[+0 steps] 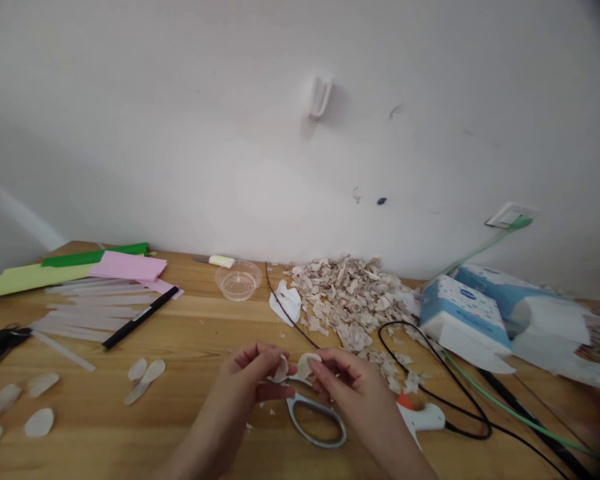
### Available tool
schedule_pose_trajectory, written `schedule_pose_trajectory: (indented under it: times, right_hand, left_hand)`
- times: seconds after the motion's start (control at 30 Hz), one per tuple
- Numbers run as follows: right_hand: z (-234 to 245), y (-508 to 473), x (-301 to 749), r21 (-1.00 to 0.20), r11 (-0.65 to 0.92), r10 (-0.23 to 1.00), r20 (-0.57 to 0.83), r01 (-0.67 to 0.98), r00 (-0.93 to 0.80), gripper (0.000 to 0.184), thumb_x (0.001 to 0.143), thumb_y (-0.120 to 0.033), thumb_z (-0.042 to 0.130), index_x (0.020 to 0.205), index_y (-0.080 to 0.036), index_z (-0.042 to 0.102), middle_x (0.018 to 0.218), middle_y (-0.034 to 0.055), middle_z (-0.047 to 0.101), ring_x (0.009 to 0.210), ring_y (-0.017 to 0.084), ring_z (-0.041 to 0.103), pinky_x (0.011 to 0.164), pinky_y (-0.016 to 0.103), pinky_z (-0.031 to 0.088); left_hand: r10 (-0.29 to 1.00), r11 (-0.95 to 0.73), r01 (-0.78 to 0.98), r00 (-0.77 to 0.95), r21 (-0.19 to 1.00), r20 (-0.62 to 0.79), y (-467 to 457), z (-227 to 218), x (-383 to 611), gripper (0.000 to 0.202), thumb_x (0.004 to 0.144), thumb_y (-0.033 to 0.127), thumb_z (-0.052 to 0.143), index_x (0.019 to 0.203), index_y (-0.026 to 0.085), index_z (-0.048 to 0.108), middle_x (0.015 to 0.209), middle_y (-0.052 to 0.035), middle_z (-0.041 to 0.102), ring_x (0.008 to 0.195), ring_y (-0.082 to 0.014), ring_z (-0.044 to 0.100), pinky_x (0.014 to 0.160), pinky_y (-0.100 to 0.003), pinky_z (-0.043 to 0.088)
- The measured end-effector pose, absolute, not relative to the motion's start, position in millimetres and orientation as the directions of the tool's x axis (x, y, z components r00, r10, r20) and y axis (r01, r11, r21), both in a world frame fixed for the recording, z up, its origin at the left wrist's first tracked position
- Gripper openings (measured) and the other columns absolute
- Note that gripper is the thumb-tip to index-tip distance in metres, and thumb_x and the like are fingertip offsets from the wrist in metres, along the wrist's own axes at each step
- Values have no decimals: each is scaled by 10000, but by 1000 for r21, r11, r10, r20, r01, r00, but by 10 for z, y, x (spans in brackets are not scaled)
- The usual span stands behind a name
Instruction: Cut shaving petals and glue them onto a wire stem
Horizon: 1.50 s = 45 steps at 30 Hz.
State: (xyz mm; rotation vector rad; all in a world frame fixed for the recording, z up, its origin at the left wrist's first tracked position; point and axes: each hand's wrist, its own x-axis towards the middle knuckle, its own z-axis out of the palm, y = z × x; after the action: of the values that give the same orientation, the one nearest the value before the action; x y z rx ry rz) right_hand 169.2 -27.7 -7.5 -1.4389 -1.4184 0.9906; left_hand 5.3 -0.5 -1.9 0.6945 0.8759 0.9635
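My left hand [247,380] and my right hand [347,387] meet over the wooden table [195,333], fingers pinched. Each grips a small white paper petal [293,367] at the end of a thin dark wire stem [285,307] that runs back toward the wall. Grey-handled scissors [315,420] lie on the table just under my hands. A white glue gun [423,417] rests right of my right hand, its black cord looping away.
A heap of paper scraps [347,297] lies behind my hands. A clear plastic bowl [239,280], pink, green and yellow paper sheets [127,265], glue sticks, a black pen [140,318] and cut petals [40,421] fill the left. Blue-white tissue packs [463,310] sit right.
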Motion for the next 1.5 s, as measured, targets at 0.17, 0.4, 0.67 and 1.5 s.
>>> schedule_pose_trajectory:
  times: [0.17, 0.4, 0.67, 1.5]
  right_hand:
    - [-49, -267, 1767, -937, 15, 998, 37, 349, 58, 193, 767, -365, 580, 836, -199, 652, 712, 11, 648, 619, 134, 592, 566, 218, 478]
    - [-29, -251, 1793, -982, -36, 999, -35, 184, 6, 140, 727, -319, 625, 785, -194, 597, 632, -27, 578, 556, 96, 537, 505, 179, 428]
    - [10, -258, 1752, -941, -92, 978, -147, 325, -148, 155, 798, -308, 552, 835, -172, 615, 661, -9, 565, 588, 95, 494, 516, 180, 397]
    - [-121, -257, 1582, -879, -76, 993, -109, 471, -43, 191, 799, -361, 507, 795, -186, 584, 714, 19, 633, 640, 139, 575, 573, 237, 431]
  left_hand:
    - [858, 475, -313, 371, 822, -355, 24, -64, 96, 304, 586, 361, 766, 717, 117, 640, 681, -31, 676, 623, -130, 637, 596, -236, 534]
    - [929, 327, -350, 288, 878, -231, 43, -174, 99, 442, 487, 335, 820, 760, 166, 517, 687, 29, 616, 650, -154, 654, 599, -271, 532]
    - [836, 499, -297, 413, 814, -362, 35, -236, 122, 271, 577, 219, 651, 803, 165, 513, 689, 17, 573, 614, -112, 569, 588, -257, 497]
    - [971, -42, 262, 236, 964, -21, 10, -166, 80, 143, 690, 232, 530, 763, 146, 618, 664, -5, 582, 583, -132, 471, 544, -233, 360]
